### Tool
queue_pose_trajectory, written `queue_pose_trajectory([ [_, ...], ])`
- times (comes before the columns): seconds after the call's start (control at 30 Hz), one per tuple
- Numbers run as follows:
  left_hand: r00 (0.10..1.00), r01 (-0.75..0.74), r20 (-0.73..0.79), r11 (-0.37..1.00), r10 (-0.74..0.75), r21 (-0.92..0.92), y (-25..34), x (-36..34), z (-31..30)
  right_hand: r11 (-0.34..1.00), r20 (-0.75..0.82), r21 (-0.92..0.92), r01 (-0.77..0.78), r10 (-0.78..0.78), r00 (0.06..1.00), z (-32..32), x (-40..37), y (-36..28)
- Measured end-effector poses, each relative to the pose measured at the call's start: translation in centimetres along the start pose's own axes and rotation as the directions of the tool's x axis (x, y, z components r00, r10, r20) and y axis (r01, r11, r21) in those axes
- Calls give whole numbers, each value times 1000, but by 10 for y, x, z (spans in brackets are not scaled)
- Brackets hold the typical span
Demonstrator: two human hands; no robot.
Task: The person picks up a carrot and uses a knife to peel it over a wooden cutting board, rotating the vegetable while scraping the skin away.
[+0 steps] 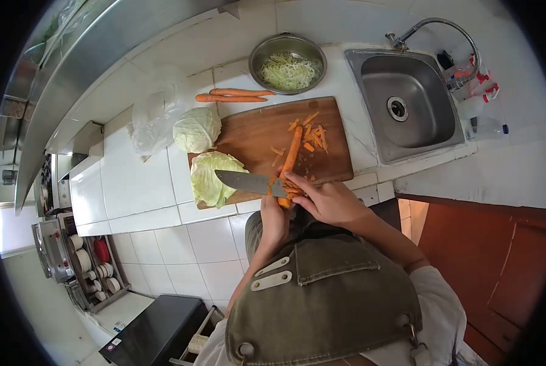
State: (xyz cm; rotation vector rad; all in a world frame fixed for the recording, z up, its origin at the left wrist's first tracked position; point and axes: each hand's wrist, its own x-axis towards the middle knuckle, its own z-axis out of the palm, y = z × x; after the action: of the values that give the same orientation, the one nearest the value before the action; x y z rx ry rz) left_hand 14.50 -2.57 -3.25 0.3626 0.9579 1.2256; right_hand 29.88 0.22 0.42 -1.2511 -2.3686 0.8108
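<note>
A long orange carrot [293,149] is held at its lower end by my left hand [274,221], fingers closed near the board's front edge. My right hand [331,201] is closed at the handle end of a large knife, whose blade [242,180] points left and crosses the carrot. The handle is mostly hidden by my fingers. Orange peelings lie around the blade and my fingertips. More carrot peelings [317,137] are scattered on the wooden cutting board [254,131]. A cut cabbage piece [215,177] rests at the board's left edge, near the knife tip.
A rounder cabbage [197,130] sits behind the cut piece, beside a clear plastic bag [157,122]. Two carrots [233,98] lie behind the board. A metal bowl [259,78] holds shredded cabbage. To the right are a sink [376,97] with a faucet and several bottles [477,107].
</note>
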Motion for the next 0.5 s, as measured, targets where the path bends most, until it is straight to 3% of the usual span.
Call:
queue_pose_trajectory([
  [0.07, 996, 44, -77, 999, -44, -3, 2, -5, 7, 999, -74, 6, 52, -52, 996, 3, -2, 2],
  [0.23, 999, 15, -53, 998, -12, 64, -4, -2, 1, 997, 18, -76, -6, 8, 1000, -5, -3, -4],
  [0.33, 999, 2, -47, 996, 3, 94, -4, -5, 1, 997, 66, -7, -78, 79, 995, -7, 0, -5],
  [0.5, 999, -18, -33, 994, 22, 111, -8, -3, -5, 997, 29, 27, -75, 74, 997, 6, 3, 3],
])
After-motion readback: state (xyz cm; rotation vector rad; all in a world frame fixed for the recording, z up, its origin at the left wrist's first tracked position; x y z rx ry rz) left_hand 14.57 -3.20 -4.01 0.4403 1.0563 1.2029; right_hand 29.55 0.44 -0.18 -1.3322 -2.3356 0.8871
